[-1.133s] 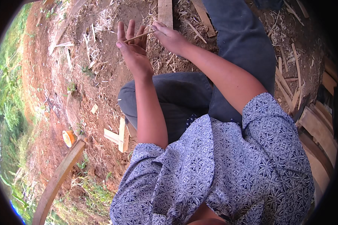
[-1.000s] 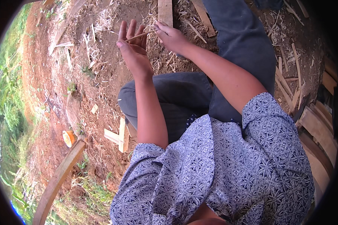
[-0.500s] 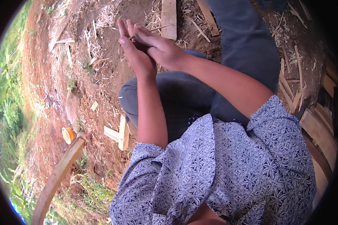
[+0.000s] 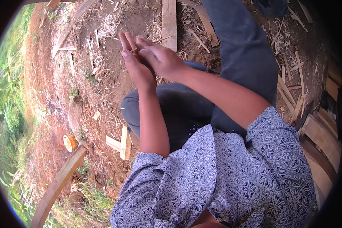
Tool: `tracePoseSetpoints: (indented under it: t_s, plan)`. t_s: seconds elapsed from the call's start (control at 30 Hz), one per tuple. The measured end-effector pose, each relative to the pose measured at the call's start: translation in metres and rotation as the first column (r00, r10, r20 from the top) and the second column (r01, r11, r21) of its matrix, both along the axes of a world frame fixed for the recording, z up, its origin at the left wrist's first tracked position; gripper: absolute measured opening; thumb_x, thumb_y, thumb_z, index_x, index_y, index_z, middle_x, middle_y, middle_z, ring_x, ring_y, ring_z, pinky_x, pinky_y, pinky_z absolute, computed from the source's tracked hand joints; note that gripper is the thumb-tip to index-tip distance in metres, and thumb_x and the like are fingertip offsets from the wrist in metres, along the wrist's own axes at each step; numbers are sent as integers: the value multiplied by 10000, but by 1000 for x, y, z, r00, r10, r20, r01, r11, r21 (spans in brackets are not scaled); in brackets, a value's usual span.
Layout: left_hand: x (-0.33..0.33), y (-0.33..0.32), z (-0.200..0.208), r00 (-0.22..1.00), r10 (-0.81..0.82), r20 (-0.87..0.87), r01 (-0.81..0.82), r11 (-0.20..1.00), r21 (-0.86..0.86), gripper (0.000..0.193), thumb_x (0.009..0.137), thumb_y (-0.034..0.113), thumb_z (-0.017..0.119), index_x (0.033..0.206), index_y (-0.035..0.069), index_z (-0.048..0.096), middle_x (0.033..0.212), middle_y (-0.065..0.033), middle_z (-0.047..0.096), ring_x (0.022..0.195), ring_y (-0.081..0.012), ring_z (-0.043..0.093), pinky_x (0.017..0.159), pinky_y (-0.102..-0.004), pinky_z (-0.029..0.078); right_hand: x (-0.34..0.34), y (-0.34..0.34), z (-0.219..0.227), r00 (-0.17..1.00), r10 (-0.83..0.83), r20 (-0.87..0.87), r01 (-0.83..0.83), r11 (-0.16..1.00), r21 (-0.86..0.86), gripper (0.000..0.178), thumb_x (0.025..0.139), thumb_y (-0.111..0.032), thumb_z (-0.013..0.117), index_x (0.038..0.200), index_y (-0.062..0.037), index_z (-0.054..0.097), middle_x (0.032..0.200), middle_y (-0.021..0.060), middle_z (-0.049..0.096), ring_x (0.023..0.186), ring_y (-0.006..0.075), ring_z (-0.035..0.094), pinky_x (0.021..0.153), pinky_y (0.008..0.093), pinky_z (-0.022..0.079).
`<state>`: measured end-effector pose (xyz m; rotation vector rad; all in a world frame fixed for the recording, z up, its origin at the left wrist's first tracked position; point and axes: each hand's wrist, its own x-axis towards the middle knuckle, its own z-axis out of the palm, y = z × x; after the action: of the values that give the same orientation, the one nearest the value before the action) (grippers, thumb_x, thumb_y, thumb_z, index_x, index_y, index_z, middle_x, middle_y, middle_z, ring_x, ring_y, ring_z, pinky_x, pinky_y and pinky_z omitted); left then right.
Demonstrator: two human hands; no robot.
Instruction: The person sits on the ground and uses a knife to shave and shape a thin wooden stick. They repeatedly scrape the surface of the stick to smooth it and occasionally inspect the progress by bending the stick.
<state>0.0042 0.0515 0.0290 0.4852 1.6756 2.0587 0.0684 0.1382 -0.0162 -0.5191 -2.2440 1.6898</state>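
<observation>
My left hand (image 4: pixel 140 74) and my right hand (image 4: pixel 165 62) are brought together ahead of my bent knee. Their palms face each other, with a thin wooden stick (image 4: pixel 162 39) held between them. One tip of the stick pokes out by my left fingertips, while the longer end sticks out past my right fingers. The left fingers stretch outward, and its thumb lies along the near side. Right fingers lean over the left palm. The middle of the stick is hidden by the hands.
A flat plank (image 4: pixel 169 26) lies on the dirt beyond my hands, among wood shavings. Crossed wood offcuts (image 4: pixel 123 143) lie left of my knee. Farther left are an orange container (image 4: pixel 69 143) and a long curved-looking beam (image 4: pixel 59 182). Boards (image 4: pixel 319 133) are stacked at right.
My right hand has shifted slightly against the left, its fingers now lower across the palm. The whole scene sits a little lower in view. The stick stays between the hands.
</observation>
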Motion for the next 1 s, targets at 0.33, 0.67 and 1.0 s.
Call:
tracePoseSetpoints:
  t_s: [0.33,0.67,1.0]
  plan:
    - [3,-1,4,989,110,96,-111,994,3,703,1093,556,315,1651,158,157,1696,-193,144,1536,-377,247,1216,-457,320,-2,7,15,1000,23,5,-22,989,-145,466,1078,-358,425,1407,-72,590,1515,182,503,1307,347,578,1073,421,470]
    - [7,-1,3,987,162,-24,-163,986,-34,612,1124,447,291,1603,66,295,1649,-111,330,1497,-332,356,1036,-391,557,-4,3,-15,998,-52,45,58,987,-148,479,1098,-322,401,1444,-20,539,1539,205,480,1416,340,476,1157,396,396]
    - [6,-3,2,984,117,-133,-128,989,-78,661,1105,512,317,1566,42,369,1615,-193,367,1495,-382,343,1204,-494,356,10,-15,38,980,90,-177,-124,974,-189,514,1114,-305,399,1506,24,451,1581,207,434,1502,280,372,1218,367,307]
